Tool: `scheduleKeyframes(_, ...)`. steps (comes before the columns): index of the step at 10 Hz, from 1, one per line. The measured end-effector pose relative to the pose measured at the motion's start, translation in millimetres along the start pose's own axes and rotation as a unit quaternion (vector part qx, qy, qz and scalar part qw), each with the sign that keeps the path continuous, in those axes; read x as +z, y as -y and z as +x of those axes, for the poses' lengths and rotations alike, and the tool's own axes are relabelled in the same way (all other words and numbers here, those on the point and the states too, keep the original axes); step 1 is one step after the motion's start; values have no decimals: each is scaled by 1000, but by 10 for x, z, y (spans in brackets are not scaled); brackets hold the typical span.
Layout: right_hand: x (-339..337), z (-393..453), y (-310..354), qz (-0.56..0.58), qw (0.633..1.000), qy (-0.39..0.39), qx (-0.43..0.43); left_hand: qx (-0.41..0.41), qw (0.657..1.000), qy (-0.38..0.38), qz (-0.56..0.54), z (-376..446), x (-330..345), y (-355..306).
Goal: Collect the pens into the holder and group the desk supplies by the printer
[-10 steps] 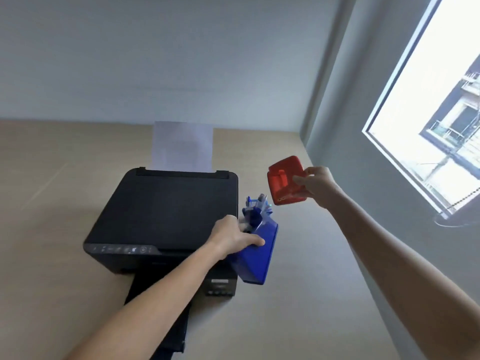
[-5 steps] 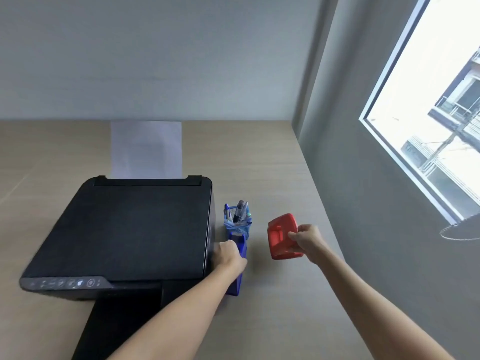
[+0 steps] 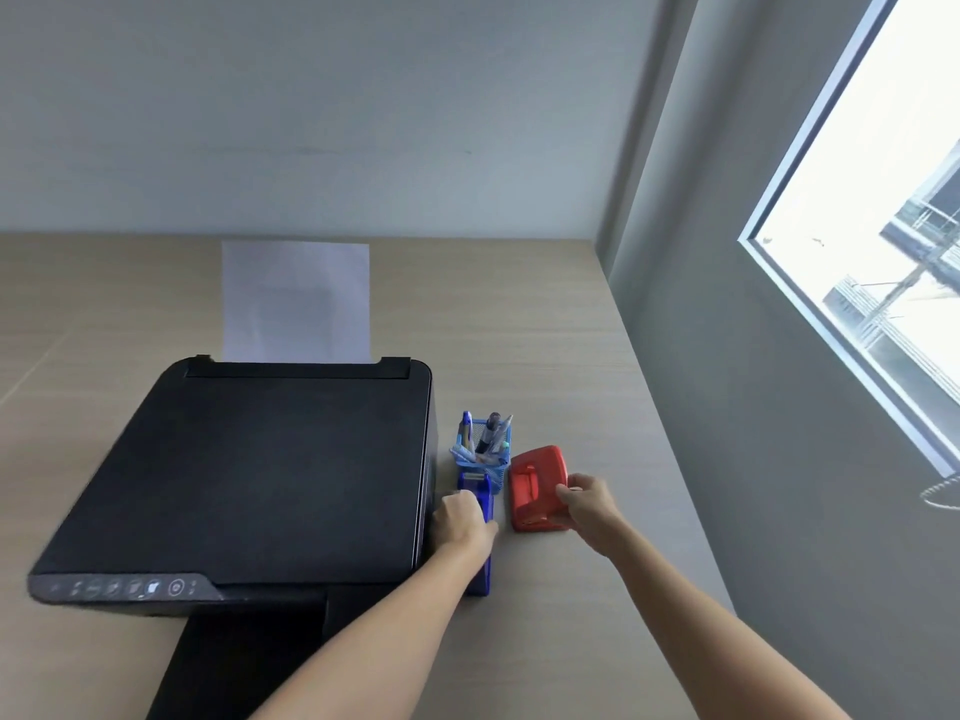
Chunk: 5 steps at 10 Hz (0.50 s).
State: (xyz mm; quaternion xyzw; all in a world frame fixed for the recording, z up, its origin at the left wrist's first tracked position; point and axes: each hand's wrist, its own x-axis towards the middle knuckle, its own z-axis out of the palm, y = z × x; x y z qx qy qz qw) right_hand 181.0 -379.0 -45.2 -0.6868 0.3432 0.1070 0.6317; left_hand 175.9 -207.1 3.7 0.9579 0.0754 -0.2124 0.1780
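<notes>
A blue mesh pen holder (image 3: 493,467) with several pens stands on the desk just right of the black printer (image 3: 270,475). In front of it lies a blue tape dispenser (image 3: 480,498), pressed against the printer's side, and my left hand (image 3: 460,519) grips it. A red hole punch (image 3: 535,485) rests on the desk right of the holder. My right hand (image 3: 589,504) holds its right side.
White paper (image 3: 296,301) stands up from the printer's rear feed. The printer's output tray (image 3: 234,662) sticks out toward me. A grey wall (image 3: 753,459) bounds the wooden desk (image 3: 561,356) on the right, with a window above.
Both hands came down. The tape dispenser went from tilted in the air to lying beside the printer, and the hole punch was lowered from above onto the desk next to the pen holder.
</notes>
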Motion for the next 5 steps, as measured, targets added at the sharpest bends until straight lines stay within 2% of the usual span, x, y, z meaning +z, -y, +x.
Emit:
scheduleKeyframes(1,-23,-14,19,-56,998,-18,-4,21,999,31,5,-26,-93,-57)
scheduleKeyframes(2,-90,-250,113,-99,993,-68,-20,69,996,35,40,-230,-267,-114)
scheduleKeyframes(3,-164,-777,328,-65,993,-72,-73,168,985,35,-11,-720,-601,13)
scheduleKeyframes(4,-264,-1716,834,30,984,-11,-174,230,952,140,-144,-1331,-952,606)
scheduleKeyframes(5,-341,-2730,1337,42,940,15,-337,204,908,285,-229,-1732,-1077,1438)
